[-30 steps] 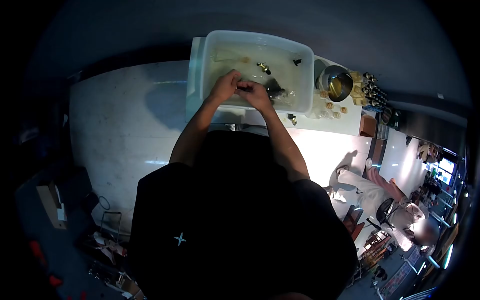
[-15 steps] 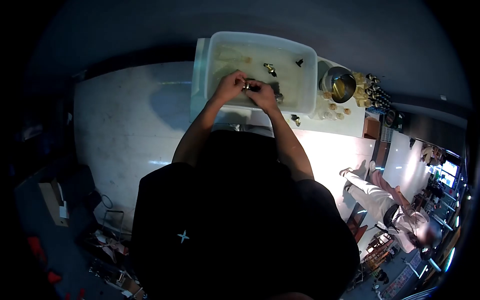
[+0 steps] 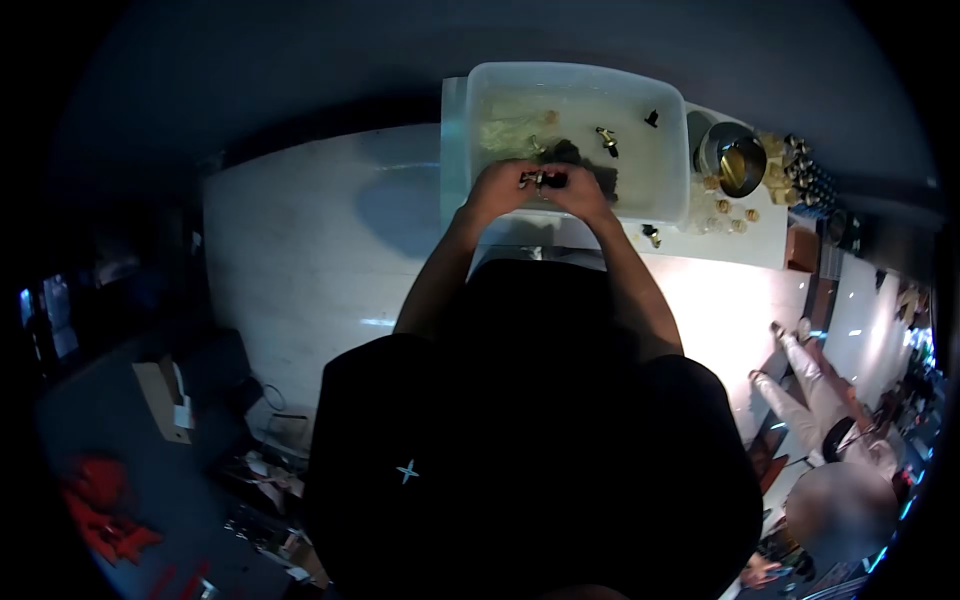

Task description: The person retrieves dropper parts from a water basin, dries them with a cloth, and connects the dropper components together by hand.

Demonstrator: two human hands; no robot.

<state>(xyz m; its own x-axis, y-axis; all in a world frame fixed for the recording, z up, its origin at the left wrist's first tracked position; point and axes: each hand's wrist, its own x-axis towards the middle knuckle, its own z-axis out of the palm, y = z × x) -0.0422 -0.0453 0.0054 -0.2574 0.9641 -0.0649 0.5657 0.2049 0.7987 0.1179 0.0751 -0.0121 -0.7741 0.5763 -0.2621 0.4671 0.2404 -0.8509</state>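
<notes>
Both hands hold a small gold-and-black metal fitting [image 3: 543, 181] above the near side of a translucent plastic tub [image 3: 575, 72]. My left hand [image 3: 499, 188] is closed around its left end, and my right hand [image 3: 583, 193] grips the black right end. Just behind the hands, a dark, soft-looking piece [image 3: 568, 153] lies in the tub; its kind is unclear. Another gold-and-black fitting [image 3: 608, 141] rests in the tub, with a small black piece [image 3: 651, 118] near the far right corner. A clear glass-like object [image 3: 510, 133] lies at the tub's left.
Right of the tub stand a round metal bowl [image 3: 733, 160], small clear bottles with cork-coloured tops [image 3: 737, 226] and several black-topped items [image 3: 800, 180]. Another fitting [image 3: 651, 236] lies by the tub's front. A person in light trousers [image 3: 808, 385] is at the far right.
The view has shifted, so the scene sits further right. My hands have turned and come lower toward the tub's near edge, with the fitting now lying crosswise between them. The other person has moved.
</notes>
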